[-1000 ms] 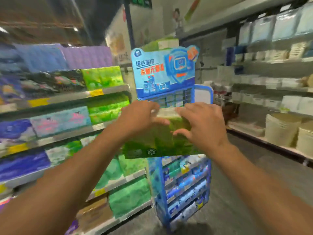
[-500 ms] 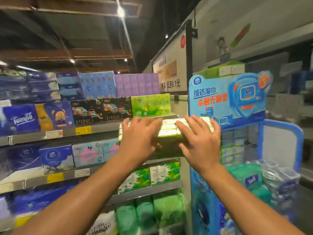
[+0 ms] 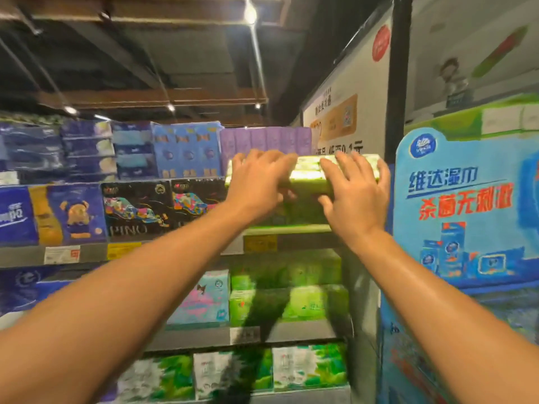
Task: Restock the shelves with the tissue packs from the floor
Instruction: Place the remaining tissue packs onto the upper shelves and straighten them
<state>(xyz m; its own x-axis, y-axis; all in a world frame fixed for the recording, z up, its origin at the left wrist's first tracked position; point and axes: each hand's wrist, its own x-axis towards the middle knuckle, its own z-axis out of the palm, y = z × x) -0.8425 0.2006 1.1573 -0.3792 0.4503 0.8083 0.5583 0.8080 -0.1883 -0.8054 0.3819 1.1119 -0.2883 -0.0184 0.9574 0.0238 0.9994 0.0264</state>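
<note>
Head view: left hand (image 3: pixel 256 185) and right hand (image 3: pixel 354 193) grip green plastic-wrapped tissue pack (image 3: pixel 307 173), fingers over top, thumbs beneath, above grey metal shelf edge (image 3: pixel 288 230), beside purple packs (image 3: pixel 264 139).

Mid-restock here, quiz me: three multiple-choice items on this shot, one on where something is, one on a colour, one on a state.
1. Where is the pack held by both hands?
A. On the floor
B. At the upper shelf's right end, beside the blue display stand
C. On the bottom shelf

2. What colour is that pack?
A. Green
B. Red
C. Black

3. How do the hands meet the pack?
A. Both hang idle
B. Only the left touches it
C. Both grip it, fingers on top, thumbs below

Answers:
1 B: the tissue pack sits above the shelf edge, left of the display stand.
2 A: its wrapper is light green.
3 C: the left hand and right hand clasp it.
</note>
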